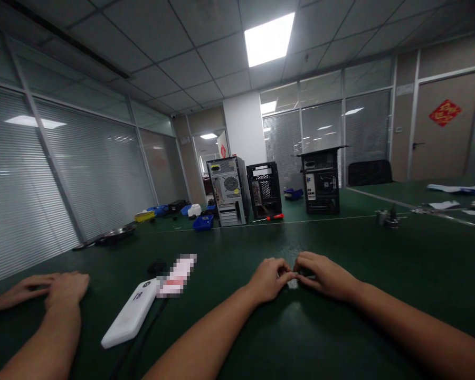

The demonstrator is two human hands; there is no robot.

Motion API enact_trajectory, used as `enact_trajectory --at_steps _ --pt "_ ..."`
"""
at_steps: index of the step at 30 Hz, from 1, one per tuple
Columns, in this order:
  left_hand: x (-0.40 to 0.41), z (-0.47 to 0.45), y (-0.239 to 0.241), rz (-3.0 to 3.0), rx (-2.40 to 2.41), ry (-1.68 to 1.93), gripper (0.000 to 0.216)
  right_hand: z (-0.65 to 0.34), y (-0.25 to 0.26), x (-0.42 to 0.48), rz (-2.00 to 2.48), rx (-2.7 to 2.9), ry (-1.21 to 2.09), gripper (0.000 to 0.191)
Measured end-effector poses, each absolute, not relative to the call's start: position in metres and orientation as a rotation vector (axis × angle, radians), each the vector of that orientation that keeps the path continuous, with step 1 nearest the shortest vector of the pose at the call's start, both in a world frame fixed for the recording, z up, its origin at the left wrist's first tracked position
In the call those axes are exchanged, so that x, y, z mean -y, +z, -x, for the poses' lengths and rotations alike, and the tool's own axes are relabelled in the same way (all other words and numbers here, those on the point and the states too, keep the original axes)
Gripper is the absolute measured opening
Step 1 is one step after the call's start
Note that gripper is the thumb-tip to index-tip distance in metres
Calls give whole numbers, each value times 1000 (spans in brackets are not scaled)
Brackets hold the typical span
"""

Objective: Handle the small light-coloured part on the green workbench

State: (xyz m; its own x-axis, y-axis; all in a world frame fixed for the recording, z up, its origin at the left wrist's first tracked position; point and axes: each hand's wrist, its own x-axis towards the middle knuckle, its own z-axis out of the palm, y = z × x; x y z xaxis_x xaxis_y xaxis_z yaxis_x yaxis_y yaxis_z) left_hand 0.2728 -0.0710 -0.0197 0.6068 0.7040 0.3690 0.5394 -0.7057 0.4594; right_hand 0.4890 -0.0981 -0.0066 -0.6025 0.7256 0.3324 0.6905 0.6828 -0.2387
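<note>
My left hand (269, 278) and my right hand (325, 275) rest on the dark green table (301, 338), fingertips meeting in front of me. Both have the thumb and fingers curled into a pinch. A small pale patch shows just below the fingertips; whether it is an object or a reflection I cannot tell. Left of my forearm lies a white device like a power bank or phone (130, 314), marked "18", with a dark cable (152, 322) beside it. A blurred-out pinkish card (178, 277) touches its far end.
Another person's hands (65, 287) rest on the table at the left. Across the table stand a silver computer case (227, 190) and black cases (264, 190) (321, 182). A red screwdriver (275, 217), blue tray (203, 222) and metal parts (391, 219) lie nearby.
</note>
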Motion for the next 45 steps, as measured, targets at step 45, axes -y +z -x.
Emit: enact_trajectory --at_steps 45 --pt "68 -277 -25 -2316 -831 839 77 -479 -1 105 1071 2371 106 24"
